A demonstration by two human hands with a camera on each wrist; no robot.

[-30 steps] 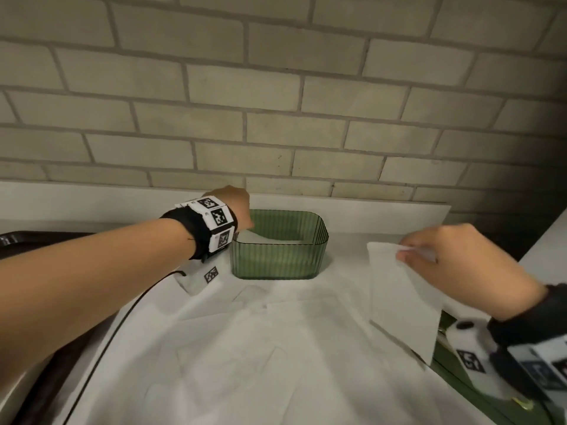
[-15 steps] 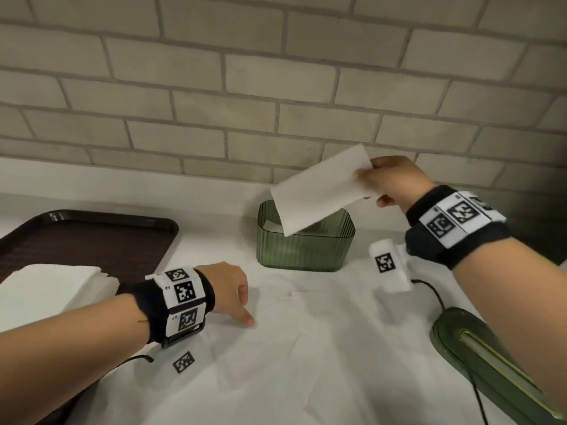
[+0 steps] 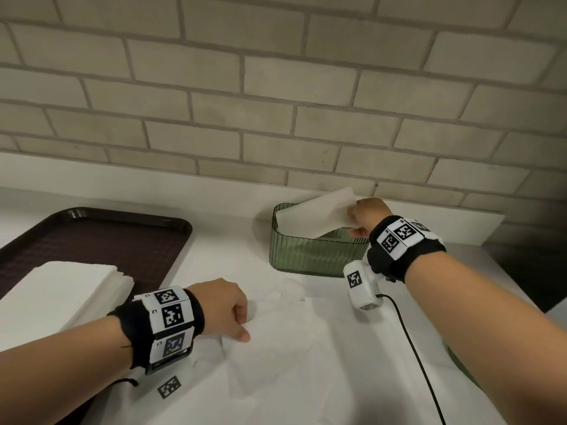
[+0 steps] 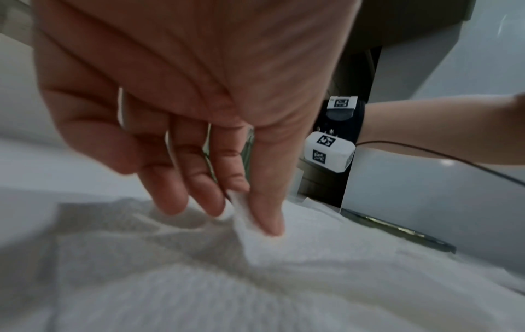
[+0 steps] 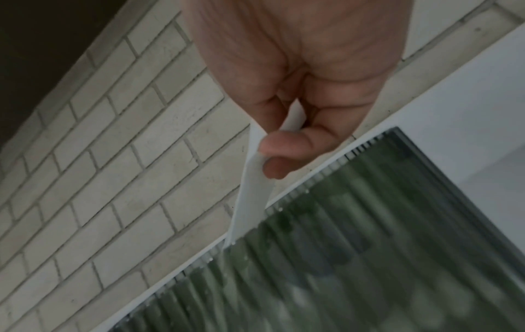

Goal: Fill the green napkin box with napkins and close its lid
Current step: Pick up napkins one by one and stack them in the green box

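Two hands are at work: the left hand and the right hand. Each wrist carries one black band with tag squares, so two bands: left band, right band. One green napkin box stands by the wall. One brown tray sits to the left, with one stack of napkins on it; the sheets in it are too thin to count. One single napkin is held over the box. Loose napkins cover the counter, overlapping, their number unclear. One white camera block hangs with one black cable.
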